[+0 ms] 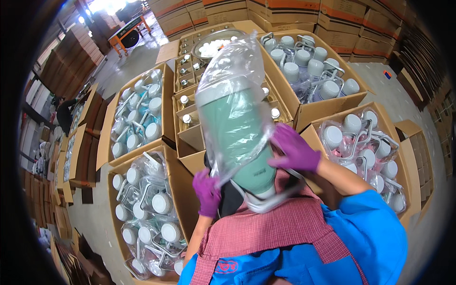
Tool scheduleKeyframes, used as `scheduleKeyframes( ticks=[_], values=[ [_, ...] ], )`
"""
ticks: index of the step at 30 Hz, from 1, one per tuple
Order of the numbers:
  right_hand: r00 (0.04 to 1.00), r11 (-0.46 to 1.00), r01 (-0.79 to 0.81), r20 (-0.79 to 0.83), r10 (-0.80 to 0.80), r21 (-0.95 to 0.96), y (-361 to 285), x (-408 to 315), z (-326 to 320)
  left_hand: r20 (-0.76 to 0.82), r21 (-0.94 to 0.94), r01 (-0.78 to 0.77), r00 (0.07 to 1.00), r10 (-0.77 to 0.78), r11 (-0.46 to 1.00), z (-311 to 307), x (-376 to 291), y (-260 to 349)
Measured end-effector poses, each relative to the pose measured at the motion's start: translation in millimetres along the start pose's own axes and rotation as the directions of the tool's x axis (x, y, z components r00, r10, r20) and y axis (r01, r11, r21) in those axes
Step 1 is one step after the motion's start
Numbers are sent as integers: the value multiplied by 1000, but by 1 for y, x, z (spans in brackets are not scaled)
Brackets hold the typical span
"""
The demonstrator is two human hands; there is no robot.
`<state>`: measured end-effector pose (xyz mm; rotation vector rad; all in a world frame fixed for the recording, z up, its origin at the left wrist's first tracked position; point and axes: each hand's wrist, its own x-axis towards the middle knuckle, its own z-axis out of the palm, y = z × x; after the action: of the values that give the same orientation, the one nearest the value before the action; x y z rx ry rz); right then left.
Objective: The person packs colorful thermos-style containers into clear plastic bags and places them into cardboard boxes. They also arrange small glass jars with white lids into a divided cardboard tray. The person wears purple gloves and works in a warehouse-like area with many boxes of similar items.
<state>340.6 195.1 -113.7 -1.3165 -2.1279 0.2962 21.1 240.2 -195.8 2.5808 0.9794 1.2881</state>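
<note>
A large green tumbler with a pale grey band at its wide far end lies tilted before my chest. A clear plastic bag covers most of it and stands up past the far end. My left hand, in a purple glove, grips the bag's edge low on the left. On the other side, my purple-gloved right hand holds the bag's edge against the tumbler, fingertips partly hidden. A pale loop by the narrow near end is blurred; I cannot tell whether it is a handle or the bag's rim.
A divided carton with white-capped bottles stands ahead, a metal bowl of white pieces on it. Open cartons of bagged tumblers flank me, including the left carton and right carton. A person works far left.
</note>
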Motion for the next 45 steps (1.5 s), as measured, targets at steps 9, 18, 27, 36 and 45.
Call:
scheduleKeyframes(
  ticks=[9,18,27,36,45],
  values=[
    [961,991,102,251,-120,82,-50,-61,24,113,-65,59,992,-51,996,31,36,62],
    [828,908,-90,-476,297,410,-49,-85,-78,197,-926,283,926,-321,248,38,186,160],
    [971,848,-196,20,236,-493,-9,-96,-228,160,-381,128,984,-71,916,114,177,-8],
    [473,262,216,-335,815,941,172,12,-235,371,-78,169,920,-128,983,174,136,-61],
    [318,201,19,-197,927,979,259,31,-119,560,-103,242,816,-145,965,176,141,-61]
  ],
)
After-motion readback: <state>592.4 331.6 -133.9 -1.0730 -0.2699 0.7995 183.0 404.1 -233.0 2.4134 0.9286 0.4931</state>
